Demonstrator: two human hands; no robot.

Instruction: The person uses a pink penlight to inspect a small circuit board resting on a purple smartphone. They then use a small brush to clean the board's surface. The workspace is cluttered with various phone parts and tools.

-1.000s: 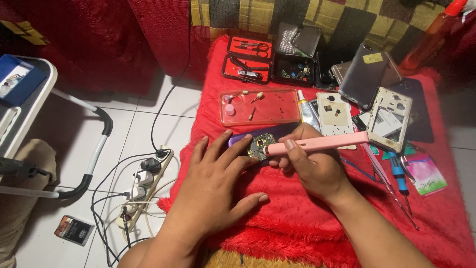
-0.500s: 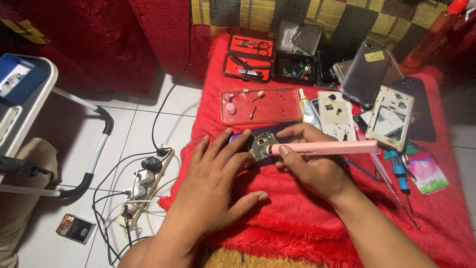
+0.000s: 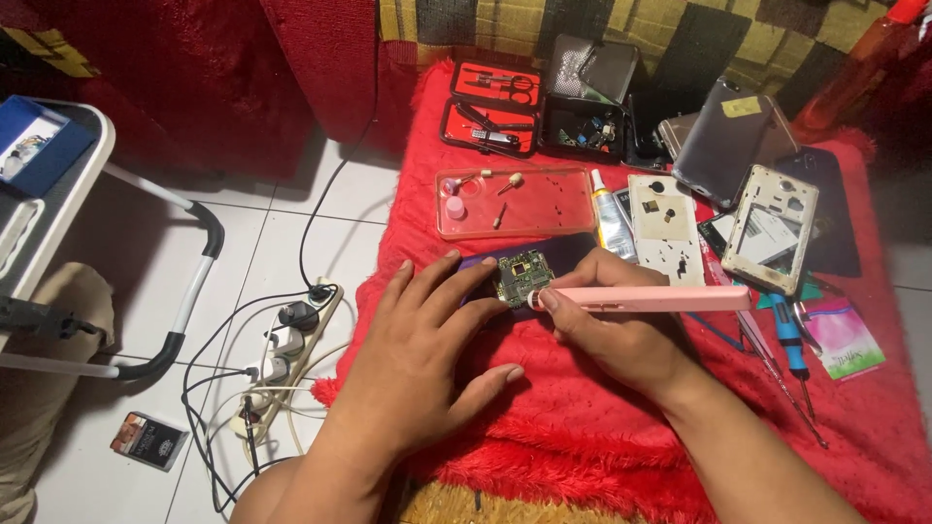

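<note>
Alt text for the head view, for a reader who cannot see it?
A person's right hand holds a pink tool against a small circuit board that the left hand steadies, on a red fuzzy cloth strewn with phone parts and screwdrivers.

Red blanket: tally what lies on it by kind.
Phone shells and backs: 3
Circuit board: 1
Pink tool: 1
Clear tray: 1
Tool cases: 2
Glue tube: 1
Blue screwdriver: 1
Total: 10

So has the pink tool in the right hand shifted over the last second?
Barely: the pink tool has kept its tip on the circuit board, below the clear pink tray; only its tail end dropped slightly, lying more level.
</note>
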